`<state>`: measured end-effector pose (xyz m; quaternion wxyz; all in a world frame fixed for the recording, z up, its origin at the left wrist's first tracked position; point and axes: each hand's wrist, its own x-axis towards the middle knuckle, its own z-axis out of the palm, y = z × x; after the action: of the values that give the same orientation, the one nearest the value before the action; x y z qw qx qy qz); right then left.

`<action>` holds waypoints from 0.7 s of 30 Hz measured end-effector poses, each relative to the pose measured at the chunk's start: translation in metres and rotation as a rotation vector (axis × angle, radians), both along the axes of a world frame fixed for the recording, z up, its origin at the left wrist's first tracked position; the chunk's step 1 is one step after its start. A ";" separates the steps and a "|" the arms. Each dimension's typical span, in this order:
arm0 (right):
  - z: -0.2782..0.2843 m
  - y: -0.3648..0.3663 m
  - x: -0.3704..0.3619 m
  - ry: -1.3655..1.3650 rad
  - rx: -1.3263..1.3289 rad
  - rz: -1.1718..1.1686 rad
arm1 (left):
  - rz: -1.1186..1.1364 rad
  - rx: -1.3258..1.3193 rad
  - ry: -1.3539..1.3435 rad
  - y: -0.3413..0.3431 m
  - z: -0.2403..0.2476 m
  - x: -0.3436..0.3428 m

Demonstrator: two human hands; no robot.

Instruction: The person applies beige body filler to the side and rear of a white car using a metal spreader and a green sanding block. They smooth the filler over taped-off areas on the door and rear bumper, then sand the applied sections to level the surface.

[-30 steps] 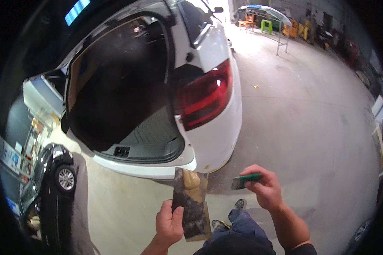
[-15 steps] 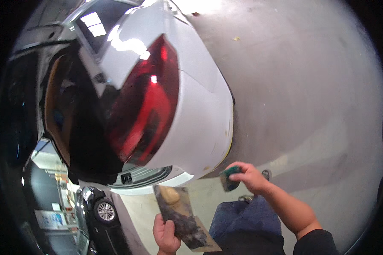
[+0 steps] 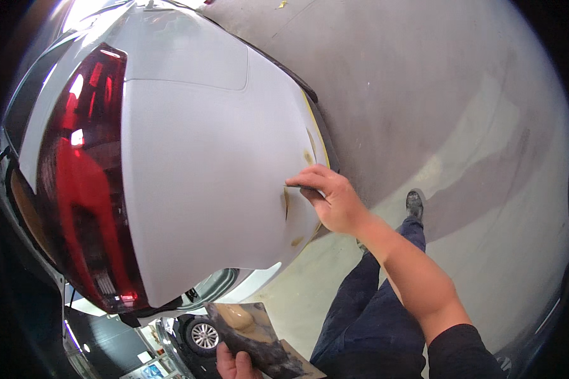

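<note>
White body panel of the car [image 3: 196, 151] fills much of the head view. Close to its right edge, my right hand [image 3: 336, 201] pinches a thin spreader [image 3: 302, 186], seen edge-on; I can't tell whether it touches the panel. Tan patches [image 3: 297, 241] mark that same edge. Lower down, my left hand [image 3: 235, 366] grips the left edge of a flat board [image 3: 259, 350], fingers closed, with tan paste [image 3: 237, 317] near the board's upper left corner. A red tail light [image 3: 88, 183] lines the panel's left edge.
</note>
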<state>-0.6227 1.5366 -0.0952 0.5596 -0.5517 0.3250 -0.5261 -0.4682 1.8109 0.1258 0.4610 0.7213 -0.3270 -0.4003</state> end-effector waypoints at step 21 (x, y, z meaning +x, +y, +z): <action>-0.018 0.089 0.055 0.139 -0.072 -0.265 | -0.207 0.360 -0.283 0.014 -0.025 0.067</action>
<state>-0.5678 1.6258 -0.1132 0.4412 -0.5588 0.4139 -0.5673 -0.4011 1.8253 0.1008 0.2313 0.8034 -0.3837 -0.3923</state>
